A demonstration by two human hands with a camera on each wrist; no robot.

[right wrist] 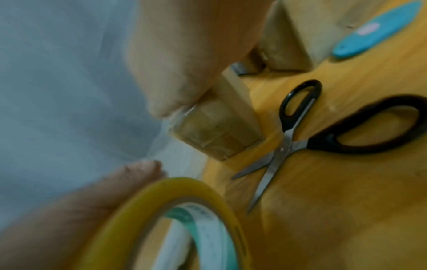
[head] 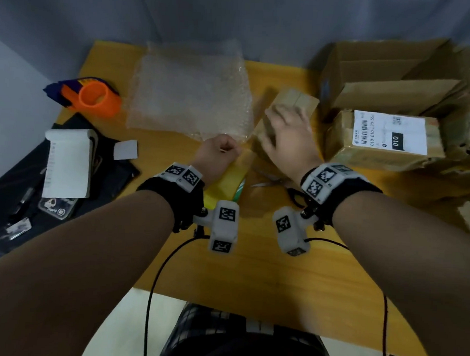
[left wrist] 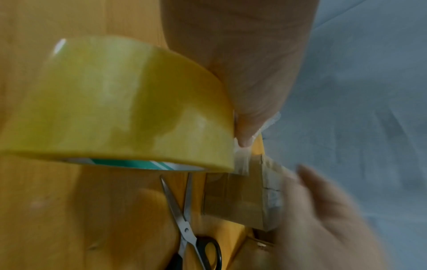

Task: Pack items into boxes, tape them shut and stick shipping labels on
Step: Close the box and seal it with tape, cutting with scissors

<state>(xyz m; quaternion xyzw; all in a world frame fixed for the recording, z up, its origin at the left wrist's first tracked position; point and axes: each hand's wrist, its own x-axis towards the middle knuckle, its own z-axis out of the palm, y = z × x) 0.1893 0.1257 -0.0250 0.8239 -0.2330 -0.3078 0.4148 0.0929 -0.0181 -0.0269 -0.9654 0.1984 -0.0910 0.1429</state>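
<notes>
A small brown cardboard box (head: 296,101) stands on the yellow table (head: 264,273), right of centre. My right hand (head: 280,126) lies over its near top with fingers spread, blurred; in the right wrist view its fingers (right wrist: 171,76) press the box (right wrist: 219,131) at a taped corner. Just left of the box, my left hand (head: 224,147) is curled in a fist and grips a yellow tape roll (head: 228,183). In the left wrist view, a clear strip runs from the tape roll (left wrist: 115,109) to the box (left wrist: 240,199), with the thumb (left wrist: 245,109) at the roll's edge.
Black-handled scissors (head: 279,183) lie open near my right wrist. Bubble wrap (head: 192,90) is spread behind my hands. An orange tape dispenser (head: 97,97) and a white paper roll (head: 67,162) are on the left. A labelled parcel (head: 386,138) and an open carton (head: 381,76) crowd the right.
</notes>
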